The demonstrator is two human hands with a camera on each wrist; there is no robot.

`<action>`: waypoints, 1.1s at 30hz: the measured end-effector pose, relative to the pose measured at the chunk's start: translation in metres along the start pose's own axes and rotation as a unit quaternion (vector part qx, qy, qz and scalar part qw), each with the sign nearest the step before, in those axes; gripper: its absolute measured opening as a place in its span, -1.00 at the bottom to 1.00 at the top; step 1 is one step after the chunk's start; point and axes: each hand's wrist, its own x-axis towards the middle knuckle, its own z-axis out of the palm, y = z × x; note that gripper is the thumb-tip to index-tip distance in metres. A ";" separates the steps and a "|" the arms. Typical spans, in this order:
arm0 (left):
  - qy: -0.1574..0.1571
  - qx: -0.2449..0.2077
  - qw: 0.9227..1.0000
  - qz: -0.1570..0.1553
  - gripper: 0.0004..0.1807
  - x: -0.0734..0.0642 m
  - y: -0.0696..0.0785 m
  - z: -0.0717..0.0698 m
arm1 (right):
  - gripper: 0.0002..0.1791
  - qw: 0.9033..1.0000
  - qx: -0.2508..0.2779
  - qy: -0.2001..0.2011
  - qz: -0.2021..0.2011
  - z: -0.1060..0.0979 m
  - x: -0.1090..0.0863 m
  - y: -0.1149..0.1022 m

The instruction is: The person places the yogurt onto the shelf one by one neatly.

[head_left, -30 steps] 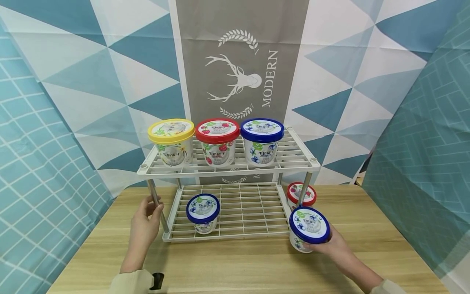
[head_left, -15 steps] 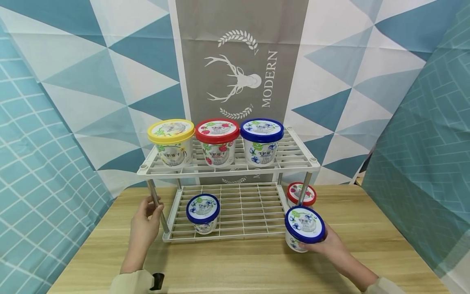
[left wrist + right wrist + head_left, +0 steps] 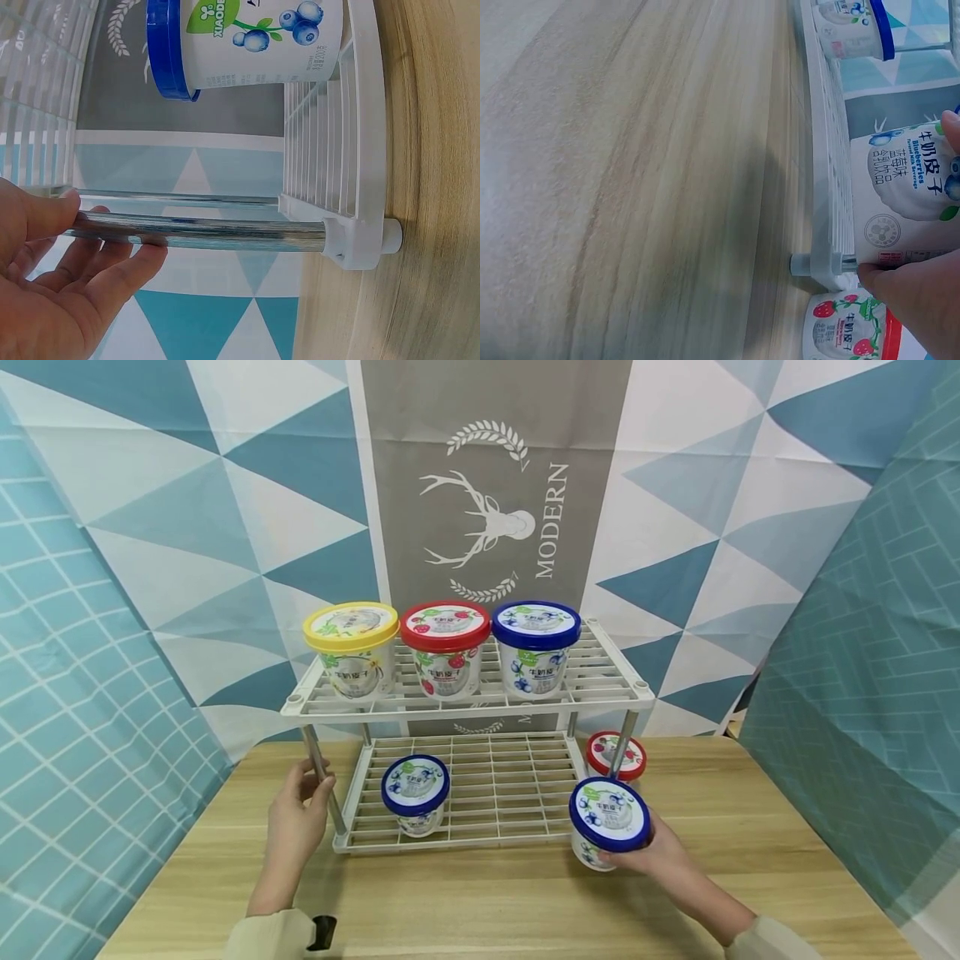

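My right hand [image 3: 663, 857] grips a white tub with a blue lid and blueberry print [image 3: 609, 817] from its right side. The tub is upright at the front right corner of a white two-tier rack [image 3: 510, 793], overlapping the corner in the head view. In the right wrist view, fingers and thumb hold the tub's printed wall [image 3: 900, 195]. On the left, my left hand [image 3: 296, 822] pinches the rack's front metal post [image 3: 225, 232] between thumb and fingers. Another blue-lidded blueberry tub [image 3: 415, 785] stands on the left of the lower shelf.
Along the upper shelf stand a yellow-lidded tub [image 3: 352, 652], a red-lidded tub [image 3: 446, 652] and a blue-lidded tub [image 3: 536, 652]. A red-lidded strawberry tub [image 3: 617, 754] is on the wooden table [image 3: 450, 910] behind the right front post. A patterned cloth [image 3: 675, 527] hangs behind.
My right hand has moved left with the blueberry tub, bringing it nearer the lower shelf's front right corner. The left hand stays on the post.
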 end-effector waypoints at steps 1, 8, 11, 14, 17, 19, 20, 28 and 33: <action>0.000 0.000 1.000 0.000 -0.69 0.000 0.000 0.000 | 0.16 1.000 0.000 -0.002 -0.003 0.001 0.000 -0.001; 0.005 0.010 1.000 0.003 -0.70 0.000 -0.001 0.000 | 0.12 1.000 0.015 -0.009 -0.021 0.007 0.003 -0.002; 0.010 0.012 1.000 0.004 -0.71 0.000 -0.001 0.001 | 0.12 0.999 0.018 -0.013 -0.025 0.010 0.004 -0.003; 0.011 0.014 1.000 0.006 -0.70 0.000 -0.001 0.001 | 0.13 0.999 0.018 -0.017 -0.022 0.012 0.006 -0.004; 0.010 0.014 1.000 0.006 -0.70 0.000 -0.001 0.001 | 0.12 1.000 0.018 -0.018 -0.017 0.014 0.007 -0.005; 0.009 0.014 1.000 0.004 -0.70 0.000 -0.001 0.001 | 0.10 0.999 0.024 -0.020 -0.018 0.015 0.008 -0.005; 0.009 0.013 1.000 0.003 -0.70 0.000 -0.001 0.001 | 0.10 0.999 0.024 -0.021 -0.020 0.015 0.008 -0.006; 0.014 0.014 1.000 0.006 -0.71 0.000 -0.001 0.002 | 0.08 0.998 0.043 -0.027 -0.025 0.018 0.009 -0.008; 0.016 0.017 1.000 0.006 -0.71 -0.001 -0.001 0.001 | 0.07 0.998 0.045 -0.029 -0.022 0.020 0.010 -0.011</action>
